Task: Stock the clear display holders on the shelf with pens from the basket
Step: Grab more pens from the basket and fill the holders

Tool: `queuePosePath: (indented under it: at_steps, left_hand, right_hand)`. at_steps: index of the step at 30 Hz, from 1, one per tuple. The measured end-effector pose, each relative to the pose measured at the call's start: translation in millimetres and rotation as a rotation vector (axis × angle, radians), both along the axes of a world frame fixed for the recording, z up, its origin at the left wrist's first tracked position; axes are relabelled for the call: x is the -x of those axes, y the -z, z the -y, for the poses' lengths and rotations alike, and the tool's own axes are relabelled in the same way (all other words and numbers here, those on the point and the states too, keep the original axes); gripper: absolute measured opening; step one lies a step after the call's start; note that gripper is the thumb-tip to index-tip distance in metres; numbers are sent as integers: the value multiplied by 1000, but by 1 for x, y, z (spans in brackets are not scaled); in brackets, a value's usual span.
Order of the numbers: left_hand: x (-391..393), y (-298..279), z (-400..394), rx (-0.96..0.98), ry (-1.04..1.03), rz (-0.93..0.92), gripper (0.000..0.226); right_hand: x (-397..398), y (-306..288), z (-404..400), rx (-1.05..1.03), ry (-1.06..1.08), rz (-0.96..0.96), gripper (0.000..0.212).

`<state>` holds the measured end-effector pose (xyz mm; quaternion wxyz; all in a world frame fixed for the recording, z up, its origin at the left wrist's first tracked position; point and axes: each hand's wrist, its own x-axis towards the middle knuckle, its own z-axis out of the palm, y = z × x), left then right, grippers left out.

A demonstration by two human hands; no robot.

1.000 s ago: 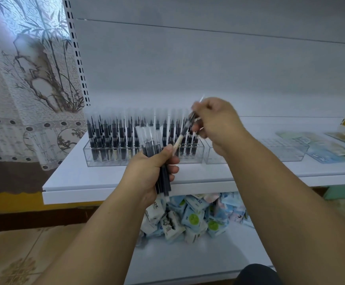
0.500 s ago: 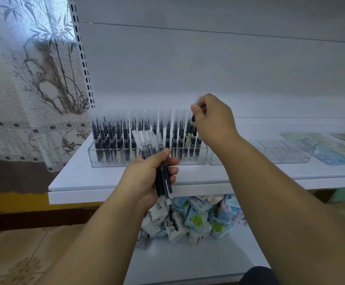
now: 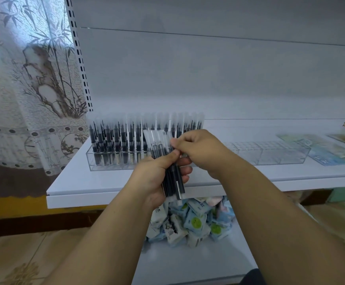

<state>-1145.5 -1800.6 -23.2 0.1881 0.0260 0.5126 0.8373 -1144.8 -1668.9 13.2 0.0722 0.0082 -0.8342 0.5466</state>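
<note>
My left hand (image 3: pixel 157 177) grips a bundle of black pens with clear caps (image 3: pixel 172 179), held upright in front of the shelf edge. My right hand (image 3: pixel 196 149) has its fingers curled at the top of that bundle and pinches one of its pens near the cap. Behind the hands a clear display holder (image 3: pixel 110 161) stands on the white shelf (image 3: pixel 81 182), filled with several upright black pens (image 3: pixel 116 138). A second clear holder (image 3: pixel 270 153) to the right holds nothing. The basket is out of sight.
Flat printed packets (image 3: pixel 321 149) lie on the shelf at the far right. On the lower shelf (image 3: pixel 188 264) sits a heap of small blue and white packets (image 3: pixel 192 221). A perforated upright (image 3: pixel 79 58) and a curtain (image 3: pixel 23 79) stand at the left.
My right hand left a pen in the filled holder, then drew back and down to the bundle in my left hand. The left hand has hardly moved.
</note>
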Motion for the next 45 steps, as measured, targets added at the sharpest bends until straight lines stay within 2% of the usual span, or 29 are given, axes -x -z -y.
queuePosePath:
  at_steps: [2, 5, 7, 9, 12, 16, 19, 24, 28, 31, 34, 36, 39, 45]
  left_hand:
    - [-1, -1, -2, 16, 34, -5, 19]
    - [-3, -1, -5, 31, 63, -15, 21]
    - [-4, 0, -6, 34, 53, 1, 23]
    - [-5, 2, -6, 45, 39, 22, 21]
    - [-5, 6, -4, 51, 19, 46, 19]
    - [-3, 6, -2, 28, -3, 57, 19]
    - [-3, 5, 1, 14, -9, 51, 17]
    - [-2, 4, 6, -4, -17, 48, 16]
    - [-1, 4, 6, -13, -3, 44, 18]
    - [0, 2, 3, -25, 32, 42, 21]
    - [-2, -2, -4, -18, 117, 18, 21]
    - [-3, -4, -8, -16, 155, -1, 19]
    - [-3, -5, -11, -11, 176, -13, 19]
    - [-2, -3, -13, -17, 209, 4, 19]
  right_hand:
    - [0, -3, -6, 36, -65, 75, 22]
    - [3, -4, -16, 5, -15, 73, 21]
    - [7, -10, -22, 41, 149, -52, 23]
    - [11, -20, -29, 101, 332, -268, 22]
    - [13, -31, -36, 77, 450, -560, 17]
    - [20, -22, -30, -57, 452, -627, 14]
    - [29, -9, -27, -149, 469, -550, 15]
    - [40, 30, -27, -320, 385, -283, 16]
    - [30, 28, -26, -394, 522, -295, 22]
    - [15, 12, -19, -279, 511, -337, 30]
    - [5, 0, -11, -123, 204, -138, 44]
    - [0, -5, -12, -5, 21, 12, 35]
    - [-3, -5, -23, 32, -70, 42, 22]
    - [-6, -4, -25, 134, -190, 155, 25]
